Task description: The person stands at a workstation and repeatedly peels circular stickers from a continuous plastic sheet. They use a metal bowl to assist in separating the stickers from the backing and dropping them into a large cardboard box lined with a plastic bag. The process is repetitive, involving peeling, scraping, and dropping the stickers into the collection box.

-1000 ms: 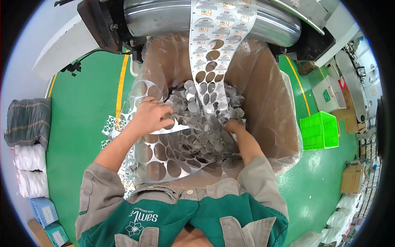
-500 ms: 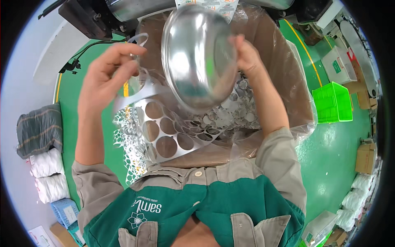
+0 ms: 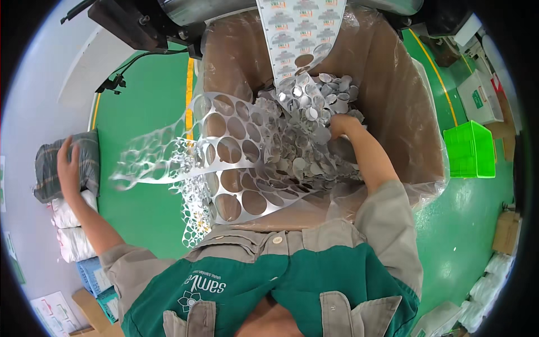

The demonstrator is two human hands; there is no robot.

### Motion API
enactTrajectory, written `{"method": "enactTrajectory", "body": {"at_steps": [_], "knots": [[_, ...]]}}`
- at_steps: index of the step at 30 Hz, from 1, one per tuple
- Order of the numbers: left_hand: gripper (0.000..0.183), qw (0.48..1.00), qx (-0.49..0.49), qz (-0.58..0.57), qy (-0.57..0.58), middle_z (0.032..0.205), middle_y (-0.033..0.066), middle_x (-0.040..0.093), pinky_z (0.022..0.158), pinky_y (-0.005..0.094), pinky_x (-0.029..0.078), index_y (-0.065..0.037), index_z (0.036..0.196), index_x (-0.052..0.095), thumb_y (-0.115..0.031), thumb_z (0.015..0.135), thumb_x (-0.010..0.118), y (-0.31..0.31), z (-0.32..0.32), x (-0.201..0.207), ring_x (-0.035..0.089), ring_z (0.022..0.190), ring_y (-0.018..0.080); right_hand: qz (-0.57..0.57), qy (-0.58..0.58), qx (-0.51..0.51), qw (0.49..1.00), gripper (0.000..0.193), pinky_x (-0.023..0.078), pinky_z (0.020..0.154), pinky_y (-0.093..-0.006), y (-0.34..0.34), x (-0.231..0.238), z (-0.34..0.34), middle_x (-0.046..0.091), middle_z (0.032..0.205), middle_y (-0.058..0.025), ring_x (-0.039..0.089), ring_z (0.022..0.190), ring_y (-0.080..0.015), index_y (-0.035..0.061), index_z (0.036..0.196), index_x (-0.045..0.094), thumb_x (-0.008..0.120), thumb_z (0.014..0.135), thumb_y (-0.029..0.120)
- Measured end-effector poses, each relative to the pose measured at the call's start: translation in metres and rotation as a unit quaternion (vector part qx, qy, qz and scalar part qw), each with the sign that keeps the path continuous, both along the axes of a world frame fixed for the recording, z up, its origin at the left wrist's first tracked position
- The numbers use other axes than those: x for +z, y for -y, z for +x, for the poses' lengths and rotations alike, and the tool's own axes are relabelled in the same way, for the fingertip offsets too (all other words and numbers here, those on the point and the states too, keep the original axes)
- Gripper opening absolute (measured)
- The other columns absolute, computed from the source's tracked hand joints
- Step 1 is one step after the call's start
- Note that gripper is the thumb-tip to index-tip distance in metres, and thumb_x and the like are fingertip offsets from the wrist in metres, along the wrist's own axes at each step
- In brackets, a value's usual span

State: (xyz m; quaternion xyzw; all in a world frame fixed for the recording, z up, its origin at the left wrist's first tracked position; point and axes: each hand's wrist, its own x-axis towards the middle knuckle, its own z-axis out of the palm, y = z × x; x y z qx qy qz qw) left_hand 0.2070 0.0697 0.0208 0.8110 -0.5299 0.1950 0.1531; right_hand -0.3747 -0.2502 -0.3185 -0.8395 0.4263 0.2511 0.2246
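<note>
My left hand (image 3: 69,168) is out to the far left, fingers apart and holding nothing. Between it and the box, a silvery strip of punched foil webbing (image 3: 158,147) hangs in the air, blurred by motion at its outer end. Inside the box my right hand (image 3: 343,124) is curled down among loose round foil discs (image 3: 300,163). Its fingertips are hidden there, and I cannot make out what they grip. The metal bowl seen earlier does not show. A printed foil web (image 3: 300,31) with round holes at its lower end hangs into the box above the discs.
A carton (image 3: 398,101) lined with clear plastic stands right before me, under a metal roller (image 3: 210,11). More punched webbing (image 3: 241,196) drapes over its near left edge. A green crate (image 3: 470,149) stands on the right; a folded dark cloth (image 3: 45,163) lies at the left.
My left hand has let go of the foil webbing and swung far left. My right hand has gone down into the discs, and the metal bowl it held is out of sight.
</note>
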Motion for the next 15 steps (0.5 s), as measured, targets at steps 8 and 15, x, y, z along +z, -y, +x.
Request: {"method": "enactTrajectory", "body": {"at_steps": [8, 15], "knots": [[0.08, 0.94, -0.272, 0.092, -0.183, 0.133, 0.018, 0.038, 0.095, 0.0394, 0.037, 0.002, 0.134, 0.024, -0.026, 0.073, 0.069, 0.129, -0.215, -0.114, 0.042, 0.119, 0.0315, -0.096, 0.174, -0.052, 0.979, 0.062, 0.043, 0.086, -0.0376, 0.009, 0.121, 0.028, 0.058, 0.108, -0.0199, 0.056, 0.101, -0.0308, -0.001, 0.11, 0.055, 0.072, 0.064, 0.037], [0.042, 0.931, -0.208, 0.188, -0.233, 0.088, 0.0138, 0.061, 0.068, 0.036, 0.045, -0.008, 0.11, 0.054, -0.018, 0.072, 0.067, 0.117, -0.237, -0.066, 0.058, 0.076, 0.0247, 0.324, 0.692, -0.159, 0.625, 0.048, 0.046, 0.084, -0.0285, 0.005, 0.217, 0.025, 0.061, 0.101, -0.0079, 0.058, 0.095, -0.015, -0.0018, 0.117, 0.049, 0.064, 0.08, 0.024]]}}
